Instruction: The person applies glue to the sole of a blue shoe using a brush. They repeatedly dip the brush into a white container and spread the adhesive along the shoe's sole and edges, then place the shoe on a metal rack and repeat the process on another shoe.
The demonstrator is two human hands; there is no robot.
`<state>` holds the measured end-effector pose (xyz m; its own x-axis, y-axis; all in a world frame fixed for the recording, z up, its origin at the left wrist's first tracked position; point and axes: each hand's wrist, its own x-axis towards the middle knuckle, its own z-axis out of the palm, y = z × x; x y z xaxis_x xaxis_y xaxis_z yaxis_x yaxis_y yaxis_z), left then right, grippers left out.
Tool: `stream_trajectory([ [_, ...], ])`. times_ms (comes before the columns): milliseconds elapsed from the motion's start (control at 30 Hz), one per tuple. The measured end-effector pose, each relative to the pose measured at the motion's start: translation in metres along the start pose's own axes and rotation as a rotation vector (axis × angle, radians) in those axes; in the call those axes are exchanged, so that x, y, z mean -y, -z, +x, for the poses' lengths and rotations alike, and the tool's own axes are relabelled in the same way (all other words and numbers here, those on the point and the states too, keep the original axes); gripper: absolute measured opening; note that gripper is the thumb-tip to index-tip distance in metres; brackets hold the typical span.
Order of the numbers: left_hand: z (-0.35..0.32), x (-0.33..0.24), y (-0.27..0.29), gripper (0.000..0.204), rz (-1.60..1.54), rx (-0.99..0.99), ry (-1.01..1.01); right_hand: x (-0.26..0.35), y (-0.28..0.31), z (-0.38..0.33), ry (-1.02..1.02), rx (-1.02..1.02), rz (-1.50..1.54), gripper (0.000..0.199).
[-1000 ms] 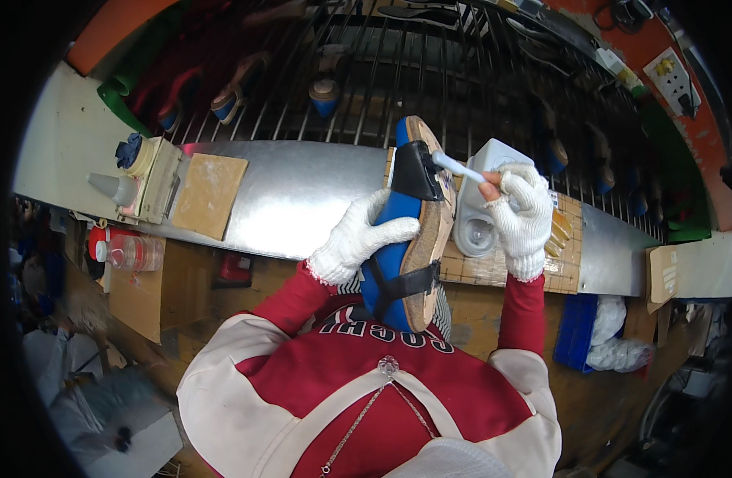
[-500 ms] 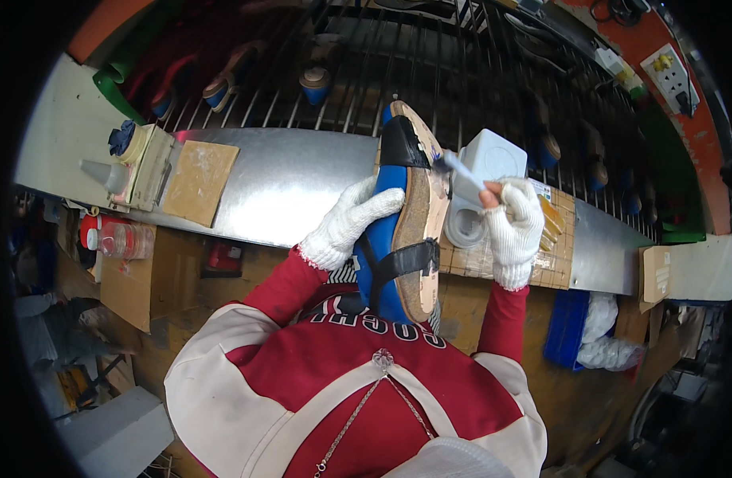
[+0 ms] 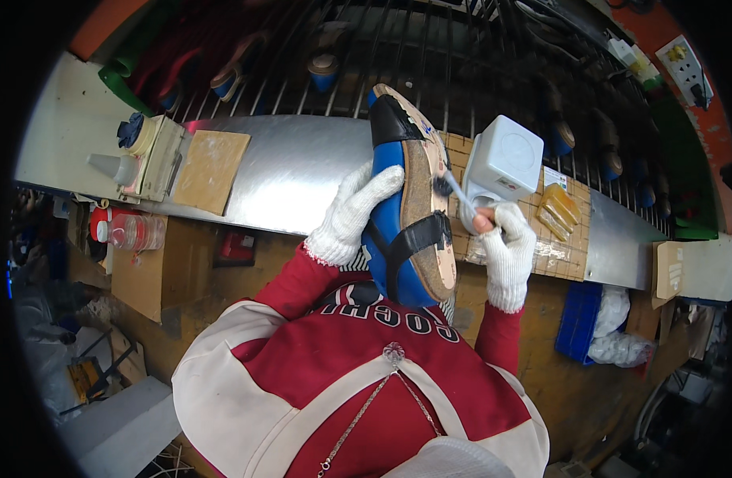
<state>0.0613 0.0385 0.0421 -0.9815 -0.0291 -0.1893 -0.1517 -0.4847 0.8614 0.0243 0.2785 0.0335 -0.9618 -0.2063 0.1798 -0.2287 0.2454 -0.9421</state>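
While the gloved left hand (image 3: 352, 209) clasps the blue shoe (image 3: 406, 215) sole-up (over the bench edge), the right hand (image 3: 505, 239) pinches a small brush (image 3: 452, 190), bristles touching the sole.

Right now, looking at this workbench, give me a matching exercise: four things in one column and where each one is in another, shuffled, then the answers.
Things:
1. blue shoe
2. small brush
3. white box
4. tan board

Places:
A. in the right hand
B. flat on the metal benchtop, far left
C. gripped by the left hand, sole up
D. standing behind the right hand

Pairs: 1-C, 2-A, 3-D, 4-B
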Motion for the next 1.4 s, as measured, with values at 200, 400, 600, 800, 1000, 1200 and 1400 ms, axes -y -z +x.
stream_trajectory([
  [200, -0.005, -0.001, 0.000, 0.053, -0.010, -0.022, 0.006, 0.003, -0.012, -0.014, 0.088, -0.082, -0.173, 0.022],
  [400, -0.010, 0.001, -0.003, 0.059, 0.050, -0.017, 0.007, 0.007, -0.018, 0.004, 0.178, -0.160, -0.347, 0.017],
  [600, -0.012, -0.001, 0.002, 0.061, 0.088, 0.001, 0.047, 0.019, -0.019, 0.019, 0.409, -0.241, -0.602, 0.016],
  [800, -0.009, -0.003, 0.004, 0.059, 0.084, 0.015, 0.006, 0.016, -0.015, 0.025, 0.487, -0.263, -0.590, 0.018],
  [1000, -0.005, -0.005, 0.003, 0.058, 0.123, 0.035, 0.037, 0.002, -0.007, 0.011, 0.454, -0.183, -0.539, 0.020],
  [1200, 0.000, -0.004, 0.004, 0.058, 0.119, -0.016, -0.003, -0.001, 0.000, -0.003, 0.478, -0.114, -0.640, 0.018],
  [1400, 0.004, -0.010, 0.005, 0.062, 0.200, -0.023, 0.012, 0.000, 0.002, -0.005, 0.581, -0.111, -0.659, 0.020],
])
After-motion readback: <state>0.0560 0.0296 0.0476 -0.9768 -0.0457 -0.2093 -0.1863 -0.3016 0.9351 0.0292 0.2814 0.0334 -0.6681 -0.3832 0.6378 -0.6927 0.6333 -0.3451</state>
